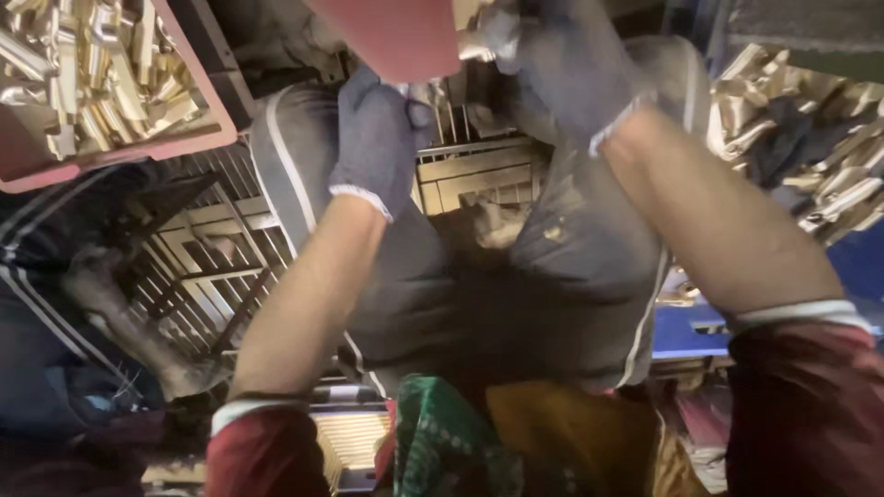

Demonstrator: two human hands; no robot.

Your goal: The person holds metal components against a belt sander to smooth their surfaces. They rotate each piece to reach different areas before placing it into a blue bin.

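My left hand [373, 138], in a grey knit glove, reaches up and grips the lower left edge of a red plastic crate [391, 37] at the top middle. My right hand [562, 64], gloved the same way, is curled against the crate's right edge, where a small brass-coloured piece [471, 44] shows. Most of the crate is cut off by the frame, and its contents are hidden. Both forearms are bare below red sleeves. My knees in grey trousers [552, 248] lie under the hands.
Another red crate [184, 138] full of brass parts sits at the top left. Loose brass parts [820, 138] are heaped at the right. A metal grate [212, 248] lies below, and another person's bare foot [97, 285] rests on it at the left.
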